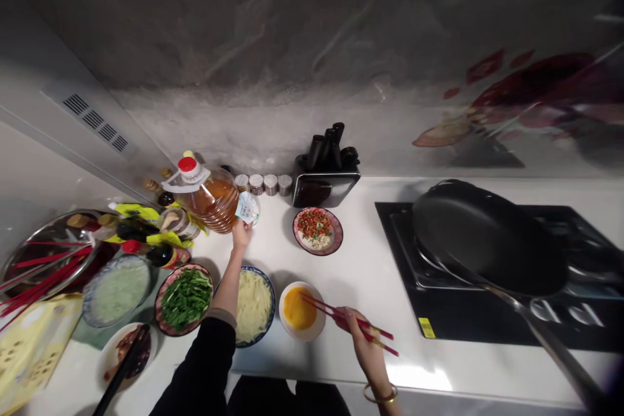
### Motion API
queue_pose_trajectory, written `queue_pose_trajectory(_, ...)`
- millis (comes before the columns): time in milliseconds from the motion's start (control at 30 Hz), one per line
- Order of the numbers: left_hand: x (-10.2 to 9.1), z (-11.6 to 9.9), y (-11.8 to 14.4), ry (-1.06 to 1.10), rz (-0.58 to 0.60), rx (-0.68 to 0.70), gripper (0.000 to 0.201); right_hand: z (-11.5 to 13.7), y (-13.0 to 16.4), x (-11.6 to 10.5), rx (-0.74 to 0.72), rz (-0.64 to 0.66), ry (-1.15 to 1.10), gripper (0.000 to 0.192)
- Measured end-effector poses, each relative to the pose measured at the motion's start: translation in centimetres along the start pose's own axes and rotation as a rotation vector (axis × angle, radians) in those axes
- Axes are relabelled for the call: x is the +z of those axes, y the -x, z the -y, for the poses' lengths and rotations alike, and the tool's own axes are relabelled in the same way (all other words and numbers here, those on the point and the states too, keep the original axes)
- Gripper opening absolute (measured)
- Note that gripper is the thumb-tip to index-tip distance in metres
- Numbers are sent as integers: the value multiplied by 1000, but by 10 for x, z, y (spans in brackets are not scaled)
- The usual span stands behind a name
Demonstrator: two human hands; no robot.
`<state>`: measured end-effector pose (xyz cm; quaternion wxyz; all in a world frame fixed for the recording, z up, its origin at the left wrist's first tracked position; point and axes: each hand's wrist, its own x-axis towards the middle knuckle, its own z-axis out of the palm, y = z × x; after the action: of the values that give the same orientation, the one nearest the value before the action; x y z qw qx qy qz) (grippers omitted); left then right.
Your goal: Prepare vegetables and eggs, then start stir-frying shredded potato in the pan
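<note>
- On the white counter [370, 273], head view: left hand [241, 234] pinches a small white packet [247, 208] beside the amber oil bottle [212, 198].
- Right hand [361, 338] clamps red chopsticks [348, 322], tips over the bowl of beaten egg [299, 310].

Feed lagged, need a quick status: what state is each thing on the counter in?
Oil jug: red cap on, upright.
Left hand: pinching small packet.
Right hand: holding red chopsticks, tips in egg bowl.
Frying pan: empty, on stove.
Knife block: knives inserted.
</note>
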<state>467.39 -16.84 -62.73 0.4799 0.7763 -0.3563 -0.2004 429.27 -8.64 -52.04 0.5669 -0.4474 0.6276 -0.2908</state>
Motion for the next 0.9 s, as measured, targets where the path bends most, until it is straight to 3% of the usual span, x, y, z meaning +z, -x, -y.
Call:
queue_pose_trajectory(133, -10, 14, 7, 101, 100, 10, 20, 3, 1, 5, 3, -31, -11, 40)
queue_pose_trajectory(267, 0, 16, 11, 142, 119, 5, 26, 7, 5, 10, -11, -55, -22, 36)
queue_pose_trajectory(433, 26, 6, 14, 261, -34, -71, 34, 8, 10, 15, -28, -64, -33, 32)
queue_pose_trajectory(533, 38, 0, 13, 474, -172, -168, 25, 6, 12, 16, -15, -76, -58, 30)
queue_pose_trajectory(667, 47, -6, 10, 604, -230, -212, 14, 1, 12, 17, 12, -74, -93, 29)
queue_pose_trajectory(767, 48, -9, 10, 615, -216, -211, 16, -3, 11, 17, 24, -85, -115, 30)
queue_pose_trajectory(900, 47, -13, 13, 612, -104, -153, 32, -8, 10, 16, 35, -102, -124, 34)
